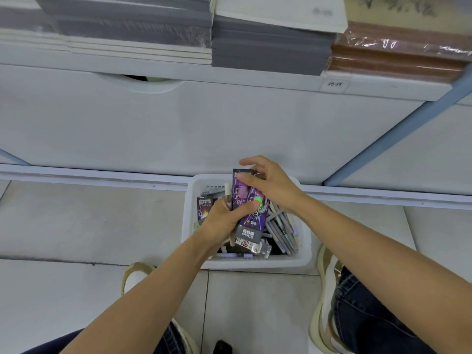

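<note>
single head view, steeply down, close over basket (194, 200) and floor (76, 226)

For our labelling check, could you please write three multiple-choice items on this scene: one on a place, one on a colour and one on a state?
1. Where does the basket stand?
A) on a shelf
B) on the floor
C) on a lap

2. What colour is the pack held over the basket?
A) yellow
B) orange
C) purple

3. What is the left hand doing?
A) gripping the pack
B) lying flat on the floor
C) hanging open

Key:
1 B, since the basket's base sits on the floor tiles.
2 C, since the pack's face is mostly purple.
3 A, since the left hand curls round the lower part of the pack.
</note>
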Tool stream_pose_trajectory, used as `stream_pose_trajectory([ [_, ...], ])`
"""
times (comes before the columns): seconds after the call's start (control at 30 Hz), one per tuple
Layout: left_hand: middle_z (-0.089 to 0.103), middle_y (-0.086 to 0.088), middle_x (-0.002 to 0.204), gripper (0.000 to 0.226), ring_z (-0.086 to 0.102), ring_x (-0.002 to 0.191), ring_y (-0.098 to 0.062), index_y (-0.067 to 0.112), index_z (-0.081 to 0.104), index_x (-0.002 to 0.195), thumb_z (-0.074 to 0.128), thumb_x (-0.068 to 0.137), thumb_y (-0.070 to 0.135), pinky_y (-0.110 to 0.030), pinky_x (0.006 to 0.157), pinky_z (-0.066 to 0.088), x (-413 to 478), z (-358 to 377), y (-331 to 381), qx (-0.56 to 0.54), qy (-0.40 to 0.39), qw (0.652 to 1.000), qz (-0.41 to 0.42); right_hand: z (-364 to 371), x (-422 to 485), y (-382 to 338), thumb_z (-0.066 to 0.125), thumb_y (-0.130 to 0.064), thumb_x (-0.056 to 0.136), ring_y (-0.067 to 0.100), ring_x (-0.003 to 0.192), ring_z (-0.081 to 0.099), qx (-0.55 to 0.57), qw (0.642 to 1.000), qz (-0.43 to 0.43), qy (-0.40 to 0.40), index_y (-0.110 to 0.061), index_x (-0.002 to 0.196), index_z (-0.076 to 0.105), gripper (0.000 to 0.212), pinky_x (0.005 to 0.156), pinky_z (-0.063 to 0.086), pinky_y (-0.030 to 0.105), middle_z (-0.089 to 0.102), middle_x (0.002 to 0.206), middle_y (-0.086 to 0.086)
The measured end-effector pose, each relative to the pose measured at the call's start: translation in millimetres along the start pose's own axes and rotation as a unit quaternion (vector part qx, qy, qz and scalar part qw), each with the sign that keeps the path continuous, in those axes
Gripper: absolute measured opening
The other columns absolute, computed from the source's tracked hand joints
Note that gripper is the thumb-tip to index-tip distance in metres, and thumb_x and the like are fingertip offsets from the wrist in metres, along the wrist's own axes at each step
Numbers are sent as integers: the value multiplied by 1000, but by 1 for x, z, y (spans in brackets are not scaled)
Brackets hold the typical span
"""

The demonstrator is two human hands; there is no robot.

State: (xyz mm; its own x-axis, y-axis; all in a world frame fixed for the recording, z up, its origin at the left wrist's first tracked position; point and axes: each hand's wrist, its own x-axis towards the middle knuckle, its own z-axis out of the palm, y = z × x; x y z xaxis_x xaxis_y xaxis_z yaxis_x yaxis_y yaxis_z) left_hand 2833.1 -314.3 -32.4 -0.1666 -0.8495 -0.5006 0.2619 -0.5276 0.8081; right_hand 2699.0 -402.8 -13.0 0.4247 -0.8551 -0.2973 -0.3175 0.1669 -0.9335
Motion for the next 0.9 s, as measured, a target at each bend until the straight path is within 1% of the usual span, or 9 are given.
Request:
stream_pose_trajectory([
  [0.07, 76, -12, 90, 35, 73, 75, -21, 15, 72, 95, 82, 65, 32, -28, 62, 57, -5, 1, 10, -32, 6, 999, 17, -4, -3, -12, 65, -33, 90, 22, 89, 64, -10, 999, 30, 9, -17, 120, 60, 34, 76, 51, 33, 66, 106, 6],
  [0.17, 75, -15, 90, 36, 73, 72, -22, 12, 74, 93, 83, 63, 32, -28, 58, 57, -14, -2, 28, -30, 51, 997, 42, -14, -11, -29, 65, -20, 91, 14, 62, 50, 31, 998, 18, -44, -7, 106, 65, 20, 52, 39, 26, 66, 80, -1],
  [0.23, 75, -14, 85, 38, 72, 66, -21, 14, 76, 85, 86, 56, 37, -29, 55, 58, -22, -5, 40, -26, 58, 997, 49, -19, -16, -43, 63, -9, 91, 9, 53, 48, 54, 998, -21, -14, -3, 98, 65, 9, 46, 39, 20, 65, 73, 0],
  [0.33, 75, -6, 78, 25, 70, 60, -13, 16, 78, 79, 83, 59, 31, -23, 50, 55, -35, -8, 58, -63, 24, 995, 67, -26, -24, -68, 61, -7, 93, 11, 55, 56, 104, 991, -38, 79, -1, 99, 61, 8, 48, 47, 19, 66, 79, 9],
  [0.4, 74, 0, 75, 16, 68, 57, -9, 18, 78, 76, 80, 62, 26, -20, 45, 51, -44, -9, 72, -70, 50, 992, 94, -32, -32, -85, 59, -7, 93, 14, 60, 60, 123, 987, -50, 95, 1, 106, 57, 15, 51, 52, 20, 65, 84, 13],
  [0.53, 70, 3, 63, 7, 56, 43, -5, 16, 71, 74, 75, 79, 18, -13, 33, 32, -57, -11, 105, -64, 161, 971, 164, -49, -53, -117, 59, -7, 93, 21, 81, 66, 69, 996, -51, -25, -7, 123, 55, 30, 65, 57, 25, 66, 100, 18],
  [0.67, 64, 6, 55, 13, 48, 37, -2, 15, 63, 76, 71, 85, 21, -12, 32, 28, -77, 0, 149, -44, 168, 956, 236, -51, -73, -149, 60, -8, 92, 10, 79, 65, -26, 988, -67, -135, -15, 120, 59, 29, 69, 51, 19, 70, 88, 6],
  [0.8, 57, 7, 55, 23, 37, 39, -2, 20, 60, 75, 71, 77, 40, -15, 33, 24, -105, 18, 201, -87, 117, 941, 305, -43, -87, -198, 63, -12, 92, 3, 70, 65, -35, 983, -152, -94, -13, 107, 60, 16, 65, 46, 15, 73, 78, -3],
  [0.9, 61, 0, 66, 22, 41, 40, -5, 19, 62, 76, 76, 72, 36, -14, 34, 26, -125, 28, 240, -46, 125, 924, 359, -38, -93, -243, 62, -9, 92, 10, 68, 64, 26, 973, -222, -49, -11, 103, 58, 12, 69, 49, 22, 73, 76, 1],
])
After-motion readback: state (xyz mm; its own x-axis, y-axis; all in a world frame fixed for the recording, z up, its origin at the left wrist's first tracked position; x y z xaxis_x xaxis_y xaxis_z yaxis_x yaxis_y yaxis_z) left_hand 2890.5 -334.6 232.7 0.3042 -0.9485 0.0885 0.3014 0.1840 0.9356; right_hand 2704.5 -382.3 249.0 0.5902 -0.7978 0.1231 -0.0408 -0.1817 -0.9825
